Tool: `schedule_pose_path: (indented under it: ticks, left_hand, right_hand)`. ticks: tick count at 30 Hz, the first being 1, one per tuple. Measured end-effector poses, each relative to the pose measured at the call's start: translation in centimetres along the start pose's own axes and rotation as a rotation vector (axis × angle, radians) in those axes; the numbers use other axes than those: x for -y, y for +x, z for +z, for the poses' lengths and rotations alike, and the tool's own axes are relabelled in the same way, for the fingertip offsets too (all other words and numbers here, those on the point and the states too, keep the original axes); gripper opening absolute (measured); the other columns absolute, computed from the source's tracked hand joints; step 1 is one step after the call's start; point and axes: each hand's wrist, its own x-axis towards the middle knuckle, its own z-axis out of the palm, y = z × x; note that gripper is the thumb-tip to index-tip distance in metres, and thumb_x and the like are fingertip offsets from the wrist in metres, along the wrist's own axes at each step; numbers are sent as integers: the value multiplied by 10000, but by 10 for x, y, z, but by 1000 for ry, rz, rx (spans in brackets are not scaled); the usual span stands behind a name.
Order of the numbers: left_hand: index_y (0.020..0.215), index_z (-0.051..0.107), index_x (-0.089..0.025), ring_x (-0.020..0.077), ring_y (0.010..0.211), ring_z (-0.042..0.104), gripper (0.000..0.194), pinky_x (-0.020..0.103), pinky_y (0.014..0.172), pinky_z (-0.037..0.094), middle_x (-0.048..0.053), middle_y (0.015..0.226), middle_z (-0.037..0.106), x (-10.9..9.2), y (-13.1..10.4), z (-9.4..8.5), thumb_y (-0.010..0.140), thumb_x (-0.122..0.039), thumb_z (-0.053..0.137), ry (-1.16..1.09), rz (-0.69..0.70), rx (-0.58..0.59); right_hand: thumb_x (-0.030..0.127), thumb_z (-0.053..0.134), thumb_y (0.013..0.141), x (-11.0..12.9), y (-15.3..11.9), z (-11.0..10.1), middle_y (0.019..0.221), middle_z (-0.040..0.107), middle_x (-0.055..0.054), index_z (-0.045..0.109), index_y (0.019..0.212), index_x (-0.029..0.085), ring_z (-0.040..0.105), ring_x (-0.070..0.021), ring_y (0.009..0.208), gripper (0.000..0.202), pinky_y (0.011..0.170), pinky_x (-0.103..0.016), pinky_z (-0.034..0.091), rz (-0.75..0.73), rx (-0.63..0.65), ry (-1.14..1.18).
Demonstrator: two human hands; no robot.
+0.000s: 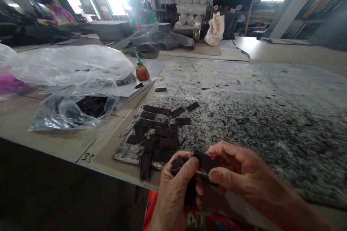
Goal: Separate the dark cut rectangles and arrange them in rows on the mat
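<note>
My left hand (176, 180) is closed around dark, flat rectangular pieces, its thumb pressed on top near the board's front edge. Between both hands is a dark rectangular piece (204, 161), which my right hand (235, 169) pinches from the other side with thumb and fingers. Whether these are leather or fabric I cannot tell. Just beyond my left hand, several similar dark pieces (169, 143) lie loosely overlapped on the speckled board (217, 115). Some hang over its front left corner. The undersides of the held pieces are hidden by my fingers.
Left of the board lies a clear plastic bag (54, 113) with dark pieces inside, below a larger plastic bag (76, 61). A glue bottle (142, 72) with a green nozzle stands behind. Grey sheet material (162, 39) and a white bag (215, 30) sit farther back. Two people work at the far left.
</note>
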Motion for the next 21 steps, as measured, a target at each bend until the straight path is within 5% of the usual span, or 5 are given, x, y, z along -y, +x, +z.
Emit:
schedule_pose_path:
  ticks: [9, 21]
  left_hand:
    - [823, 575, -198, 47, 326, 375, 257, 136, 345, 317, -62, 380, 510, 3, -8, 1, 677, -369, 698, 228, 8, -23]
    - [696, 549, -188, 54, 322, 422, 182, 133, 339, 341, -61, 384, 516, 10, -5, 7, 689, -341, 649, 318, 80, -124]
  right_hand:
    - [194, 577, 782, -4, -8, -1, 662, 567, 36, 564, 779, 178, 472, -81, 562, 21, 481, -163, 379, 85, 19, -24]
    - [253, 524, 817, -16, -7, 6, 601, 528, 39, 533, 725, 176, 434, -86, 537, 121, 460, -172, 329, 60, -44, -161]
